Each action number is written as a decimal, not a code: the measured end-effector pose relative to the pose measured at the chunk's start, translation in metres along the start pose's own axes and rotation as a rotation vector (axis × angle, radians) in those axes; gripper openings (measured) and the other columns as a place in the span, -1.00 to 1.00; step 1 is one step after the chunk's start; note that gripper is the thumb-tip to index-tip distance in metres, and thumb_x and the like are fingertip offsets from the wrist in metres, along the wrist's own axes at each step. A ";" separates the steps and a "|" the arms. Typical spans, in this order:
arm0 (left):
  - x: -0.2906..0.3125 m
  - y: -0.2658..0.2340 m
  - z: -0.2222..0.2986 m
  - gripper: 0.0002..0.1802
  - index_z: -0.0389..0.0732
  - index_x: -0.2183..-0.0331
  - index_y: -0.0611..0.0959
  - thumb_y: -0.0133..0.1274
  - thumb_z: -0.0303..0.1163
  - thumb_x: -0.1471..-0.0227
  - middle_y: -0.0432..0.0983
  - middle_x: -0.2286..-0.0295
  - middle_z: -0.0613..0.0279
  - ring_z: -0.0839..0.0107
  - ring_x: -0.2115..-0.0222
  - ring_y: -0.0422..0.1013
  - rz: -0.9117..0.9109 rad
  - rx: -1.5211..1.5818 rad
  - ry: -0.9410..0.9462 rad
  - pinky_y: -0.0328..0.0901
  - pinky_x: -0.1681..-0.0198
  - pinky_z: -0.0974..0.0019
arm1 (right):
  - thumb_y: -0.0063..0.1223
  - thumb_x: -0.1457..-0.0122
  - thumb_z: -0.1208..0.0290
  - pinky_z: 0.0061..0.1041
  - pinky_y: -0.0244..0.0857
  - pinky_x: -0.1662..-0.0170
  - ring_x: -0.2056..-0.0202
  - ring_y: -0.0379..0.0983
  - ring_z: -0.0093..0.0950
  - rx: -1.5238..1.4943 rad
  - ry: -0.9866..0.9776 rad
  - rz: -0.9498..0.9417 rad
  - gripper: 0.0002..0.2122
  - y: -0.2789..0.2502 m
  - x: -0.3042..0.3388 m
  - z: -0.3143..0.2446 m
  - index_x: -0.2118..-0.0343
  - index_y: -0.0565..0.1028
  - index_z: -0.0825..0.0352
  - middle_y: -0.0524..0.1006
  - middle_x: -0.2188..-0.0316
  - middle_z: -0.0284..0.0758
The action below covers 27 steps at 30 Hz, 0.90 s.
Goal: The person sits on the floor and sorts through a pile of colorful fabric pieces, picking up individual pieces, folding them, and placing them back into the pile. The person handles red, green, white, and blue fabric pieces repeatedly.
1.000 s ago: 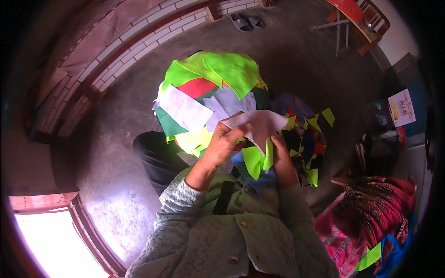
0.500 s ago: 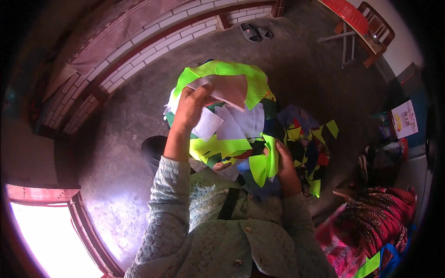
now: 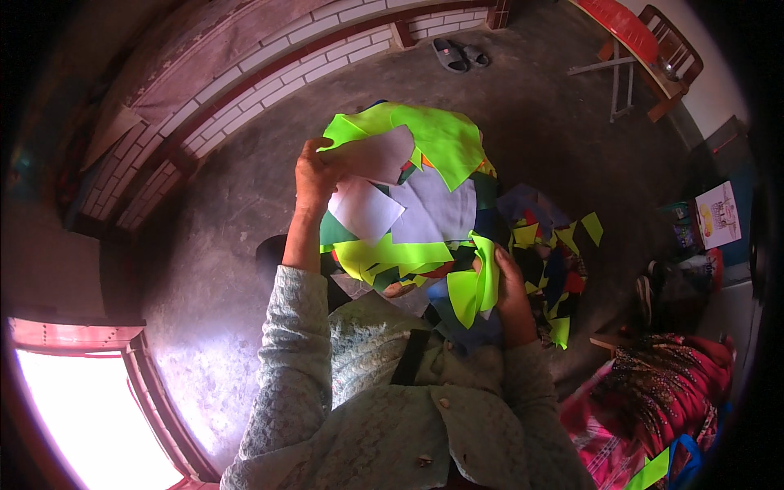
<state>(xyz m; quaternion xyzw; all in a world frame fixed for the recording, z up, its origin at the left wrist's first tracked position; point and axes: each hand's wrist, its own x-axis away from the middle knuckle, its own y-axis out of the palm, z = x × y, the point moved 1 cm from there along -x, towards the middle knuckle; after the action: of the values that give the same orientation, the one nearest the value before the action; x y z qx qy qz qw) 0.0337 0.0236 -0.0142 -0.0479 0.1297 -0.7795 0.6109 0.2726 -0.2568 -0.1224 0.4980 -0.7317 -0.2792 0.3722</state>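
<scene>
Cloth heap (image 3: 461, 151): centre of the frame.
Grey piece (image 3: 374, 155): upper centre, atop the heap; we seem to be laying it, and should flatten it next.
Left hand (image 3: 317, 175): at its edge, grip unclear.
Right hand (image 3: 512, 286): grasping lime pieces (image 3: 467, 300).

This looks like a room in a home. A pair of grey slip-on slippers (image 3: 448, 55) lies on the bare grey concrete floor (image 3: 208, 269) near a low white-brick wall (image 3: 327, 65) with red-brown trim; crimson patterned cloth (image 3: 665, 392) is heaped at the right. Piled multicoloured fabric pieces (image 3: 449, 139) suggest home piecework.
</scene>
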 end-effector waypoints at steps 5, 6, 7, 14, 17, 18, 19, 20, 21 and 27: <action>0.006 -0.001 -0.013 -0.56 -0.23 0.19 0.46 0.18 -0.48 0.21 0.45 0.23 0.03 0.21 0.29 0.43 0.299 -0.366 0.377 0.32 0.28 0.19 | -0.09 -0.23 0.30 -0.51 0.36 0.20 0.28 0.46 -0.45 0.042 -0.009 0.068 -0.72 0.013 0.004 -0.003 0.08 0.40 0.34 0.50 0.28 -0.31; 0.010 0.003 -0.010 -0.57 -0.21 0.20 0.47 0.18 -0.46 0.22 0.41 0.16 0.01 0.14 0.21 0.39 0.362 -0.524 0.437 0.29 0.19 0.14 | -0.09 -0.23 0.29 -0.51 0.35 0.21 0.29 0.46 -0.45 0.007 0.006 0.011 -0.72 0.008 0.002 -0.002 0.08 0.40 0.34 0.50 0.28 -0.31; 0.016 0.008 0.001 -0.57 -0.19 0.21 0.47 0.19 -0.45 0.22 0.36 0.10 -0.01 0.08 0.14 0.35 0.422 -0.680 0.494 0.25 0.10 0.09 | -0.09 -0.23 0.29 -0.51 0.35 0.22 0.29 0.46 -0.45 -0.028 0.021 -0.043 -0.72 -0.001 -0.001 -0.001 0.08 0.40 0.34 0.50 0.28 -0.32; 0.037 0.044 -0.001 -0.70 -0.15 0.27 0.64 0.16 -0.27 0.12 0.39 0.05 0.02 0.05 -0.01 0.27 -0.096 -0.498 0.675 0.13 -0.06 0.08 | -0.09 -0.23 0.30 -0.54 0.37 0.23 0.29 0.46 -0.49 -0.038 0.001 -0.066 -0.69 0.001 0.001 -0.003 0.04 0.40 0.38 0.51 0.27 -0.29; 0.034 0.047 -0.009 -0.73 -0.10 0.30 0.65 0.13 -0.21 0.08 0.42 0.06 0.11 0.12 -0.03 0.26 -0.141 -0.476 0.655 0.12 -0.07 0.09 | -0.07 -0.22 0.34 -0.51 0.38 0.14 0.26 0.47 -0.48 -0.061 -0.038 -0.023 -0.70 0.005 0.001 -0.005 0.07 0.42 0.43 0.51 0.22 -0.25; 0.033 0.047 -0.011 -0.74 -0.10 0.30 0.65 0.14 -0.22 0.08 0.42 0.07 0.11 0.12 -0.03 0.27 -0.141 -0.481 0.667 0.12 -0.07 0.09 | -0.05 -0.21 0.34 -0.50 0.38 0.13 0.25 0.47 -0.47 -0.081 -0.031 0.007 -0.71 0.004 0.002 -0.003 0.08 0.43 0.42 0.52 0.22 -0.25; 0.033 0.047 -0.008 -0.74 -0.10 0.31 0.65 0.14 -0.22 0.08 0.43 0.07 0.11 0.13 -0.03 0.27 -0.136 -0.488 0.684 0.12 -0.07 0.08 | -0.03 -0.20 0.34 -0.48 0.38 0.13 0.25 0.47 -0.46 -0.102 -0.027 0.031 -0.71 0.003 0.000 -0.002 0.10 0.44 0.42 0.52 0.22 -0.24; 0.033 0.046 -0.006 -0.75 -0.11 0.31 0.66 0.14 -0.23 0.07 0.43 0.07 0.10 0.14 -0.03 0.27 -0.127 -0.494 0.687 0.12 -0.07 0.09 | -0.01 -0.19 0.34 -0.45 0.38 0.12 0.24 0.47 -0.45 -0.112 -0.017 0.029 -0.73 0.001 -0.002 -0.002 0.13 0.45 0.42 0.52 0.23 -0.25; 0.037 0.047 -0.004 -0.74 -0.13 0.32 0.66 0.15 -0.21 0.08 0.42 0.06 0.09 0.12 -0.04 0.26 -0.129 -0.475 0.663 0.11 -0.08 0.09 | 0.00 -0.19 0.34 -0.44 0.38 0.13 0.24 0.47 -0.44 -0.099 -0.012 0.083 -0.74 0.000 -0.001 -0.002 0.14 0.45 0.40 0.52 0.24 -0.26; 0.075 0.055 0.041 -0.70 -0.27 0.32 0.63 0.22 -0.28 0.10 0.51 0.22 0.04 0.23 0.23 0.45 -0.140 -0.178 0.611 0.31 0.13 0.22 | 0.02 -0.17 0.35 -0.43 0.40 0.17 0.27 0.49 -0.40 -0.185 0.042 0.032 -0.77 0.006 0.000 -0.005 0.18 0.47 0.35 0.53 0.27 -0.24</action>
<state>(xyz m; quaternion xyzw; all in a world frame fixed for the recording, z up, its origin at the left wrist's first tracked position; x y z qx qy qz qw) 0.0763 -0.0673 0.0044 0.1263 0.3712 -0.7836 0.4819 0.2735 -0.2550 -0.1154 0.4557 -0.7026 -0.3291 0.4362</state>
